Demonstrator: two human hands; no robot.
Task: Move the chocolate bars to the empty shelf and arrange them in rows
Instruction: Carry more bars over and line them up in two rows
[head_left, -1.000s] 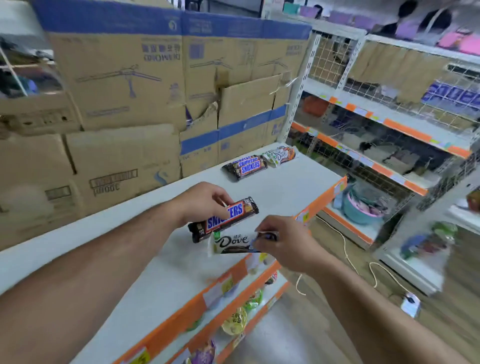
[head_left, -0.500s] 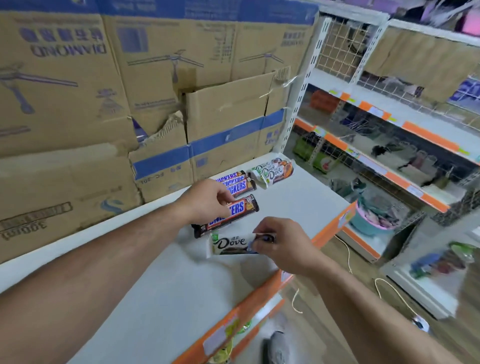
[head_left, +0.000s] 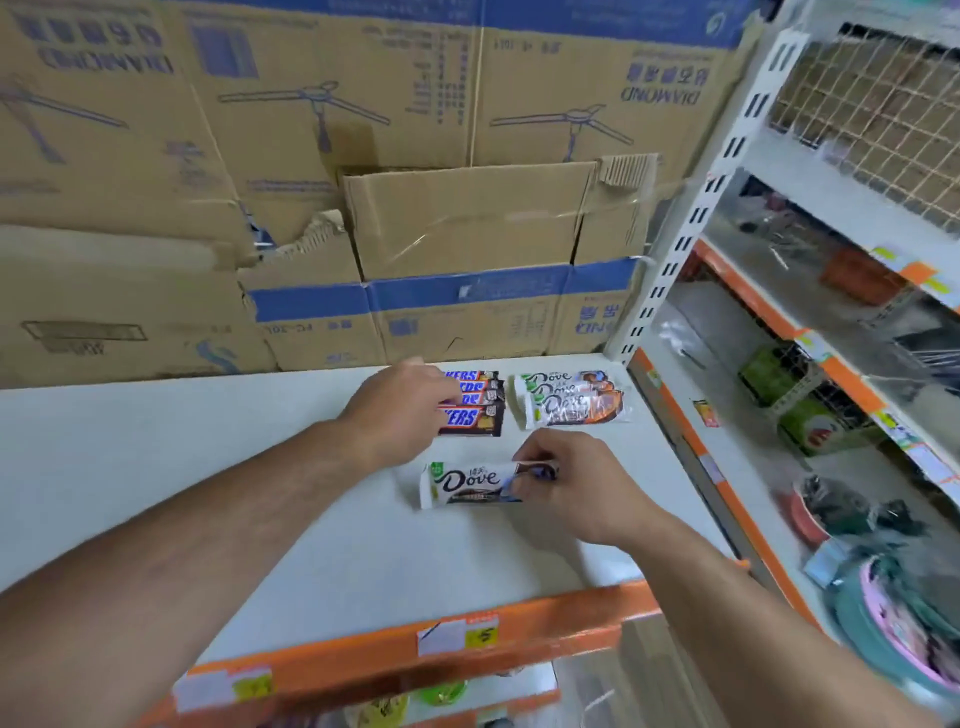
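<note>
Pinching the Dove bar (head_left: 467, 484) by its end, the right hand (head_left: 576, 488) is holding it short of the Dove row (head_left: 571, 400); the left hand (head_left: 395, 410) is covering the Snickers row (head_left: 475, 410) (grip hidden). A hasty shove could skew both.

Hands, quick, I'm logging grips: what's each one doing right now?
Left hand: on the Snickers bars, grip cannot be told.
Right hand: pinching the front Dove bar.
</note>
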